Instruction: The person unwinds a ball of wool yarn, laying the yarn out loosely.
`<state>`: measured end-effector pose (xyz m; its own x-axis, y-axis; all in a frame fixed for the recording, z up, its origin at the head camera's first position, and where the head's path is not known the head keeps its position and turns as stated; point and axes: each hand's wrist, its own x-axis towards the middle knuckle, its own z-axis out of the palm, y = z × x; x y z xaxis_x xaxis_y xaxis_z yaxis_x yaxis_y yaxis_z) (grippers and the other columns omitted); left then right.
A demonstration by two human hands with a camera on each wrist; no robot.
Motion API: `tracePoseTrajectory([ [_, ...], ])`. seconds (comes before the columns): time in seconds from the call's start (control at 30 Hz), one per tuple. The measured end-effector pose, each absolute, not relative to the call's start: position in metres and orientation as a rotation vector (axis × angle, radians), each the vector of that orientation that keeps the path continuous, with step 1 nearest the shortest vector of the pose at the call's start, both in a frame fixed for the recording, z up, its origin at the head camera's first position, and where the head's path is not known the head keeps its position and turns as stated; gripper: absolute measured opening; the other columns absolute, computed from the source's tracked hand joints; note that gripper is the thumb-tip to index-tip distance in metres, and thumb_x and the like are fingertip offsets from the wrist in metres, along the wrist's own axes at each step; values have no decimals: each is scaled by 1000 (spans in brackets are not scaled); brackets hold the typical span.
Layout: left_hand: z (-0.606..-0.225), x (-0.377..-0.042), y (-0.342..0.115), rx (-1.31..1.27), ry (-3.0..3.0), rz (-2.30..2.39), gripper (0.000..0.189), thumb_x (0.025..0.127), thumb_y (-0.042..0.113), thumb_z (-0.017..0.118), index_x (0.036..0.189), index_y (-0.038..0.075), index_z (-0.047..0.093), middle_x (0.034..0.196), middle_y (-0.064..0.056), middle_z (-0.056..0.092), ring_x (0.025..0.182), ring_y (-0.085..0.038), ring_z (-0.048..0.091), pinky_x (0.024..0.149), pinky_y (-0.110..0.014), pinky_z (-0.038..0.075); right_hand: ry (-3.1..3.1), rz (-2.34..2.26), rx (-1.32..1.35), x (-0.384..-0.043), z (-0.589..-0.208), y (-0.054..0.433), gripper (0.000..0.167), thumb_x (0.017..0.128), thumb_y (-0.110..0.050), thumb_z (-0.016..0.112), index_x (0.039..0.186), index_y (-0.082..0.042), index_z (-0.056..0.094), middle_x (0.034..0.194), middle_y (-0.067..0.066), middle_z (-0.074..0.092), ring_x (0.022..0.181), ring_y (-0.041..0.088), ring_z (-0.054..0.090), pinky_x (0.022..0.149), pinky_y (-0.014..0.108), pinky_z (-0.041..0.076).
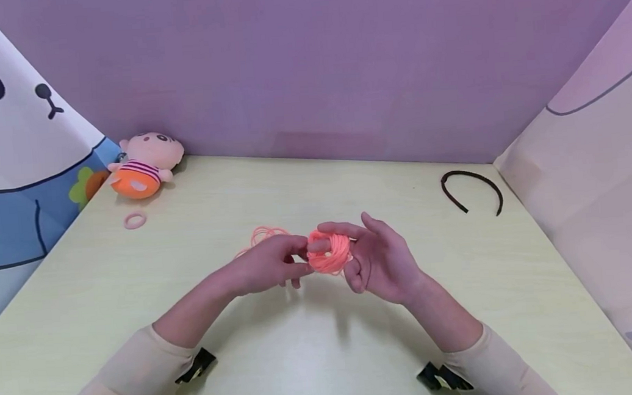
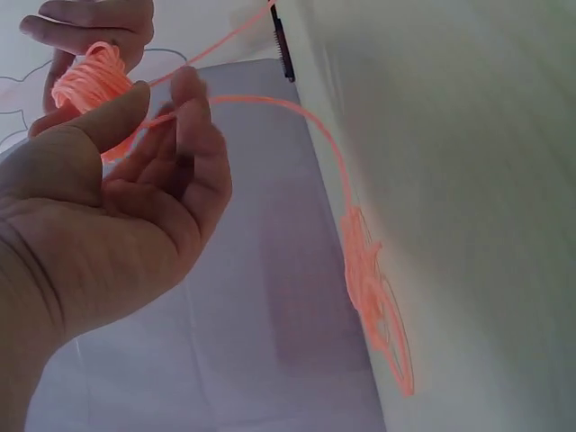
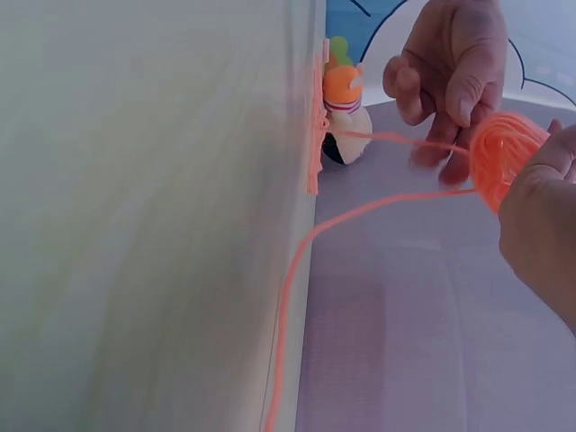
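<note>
A coil of orange-pink yarn (image 1: 336, 262) is wound around the fingers of my right hand (image 1: 385, 265), and one finger passes through its middle. My right index finger lies along the top of the coil. My left hand (image 1: 265, 263) is at the coil's left side, thumb and fingers close to its edge. In the left wrist view, a strand runs from the coil between the left thumb and fingers and down to a loose heap of yarn (image 2: 364, 279) on the table. The right wrist view shows another strand hanging from the coil to the tabletop.
A plush toy (image 1: 146, 168) in an orange and striped outfit leans at the back left, with a pink ring (image 1: 135, 226) in front of it. A black headband (image 1: 460, 172) lies at the back right. Printed and purple cloth walls (image 1: 312, 69) enclose the table (image 1: 316, 356).
</note>
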<state>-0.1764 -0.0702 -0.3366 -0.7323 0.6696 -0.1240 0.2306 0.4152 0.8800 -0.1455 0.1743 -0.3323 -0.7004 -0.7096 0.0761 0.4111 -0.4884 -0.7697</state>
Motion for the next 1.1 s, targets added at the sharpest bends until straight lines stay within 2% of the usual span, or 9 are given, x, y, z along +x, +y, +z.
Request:
tracePoseTrajectory([
  [0.1,-336,-179,-72,749,2269,1270,8,100,13,64,103,11,71,94,-11,71,70,-30,66,64,-42,54,1019,-2186,-510,-146,-333,174,60,110,-45,18,138,-9,58,127,11,66,60,15,66,55,27,47],
  [0.33,-327,-184,-79,579,2415,1378,13,100,19,66,107,10,74,84,-9,69,65,-23,62,57,-34,50,1143,-2156,-446,-147,-333,174,56,111,-42,22,140,-7,55,124,10,66,60,16,68,55,26,46],
  [0.57,-320,-185,-83,583,2471,1551,13,101,19,65,108,11,73,85,-14,67,66,-37,58,52,-29,46,1233,-2118,-385,-146,-334,173,61,110,-45,26,156,-6,33,129,10,64,61,16,70,56,24,49],
  [0.7,-318,-184,-82,629,2469,1616,12,101,17,65,106,10,73,82,-11,66,65,-32,57,52,-27,46,1248,-2110,-373,-147,-334,173,61,110,-45,24,160,-11,24,132,10,62,61,15,70,56,24,51],
  [0.83,-315,-182,-82,673,2457,1643,12,101,15,65,106,8,73,80,-6,64,65,-25,57,53,-27,47,1242,-2127,-347,-147,-333,173,59,110,-45,24,160,-14,23,134,9,62,63,16,70,57,24,52],
  [0.97,-312,-181,-83,671,2474,1652,12,101,15,65,106,9,73,81,-6,65,66,-25,58,54,-29,48,1241,-2168,-302,-148,-334,173,61,110,-45,26,159,-9,24,130,7,64,63,15,70,58,24,54],
  [1.1,-312,-183,-87,606,2518,1636,13,102,19,64,108,11,73,83,-6,67,67,-25,59,55,-30,49,1266,-2232,-239,-149,-334,173,59,110,-44,31,153,-5,32,124,7,67,60,15,68,57,24,53],
])
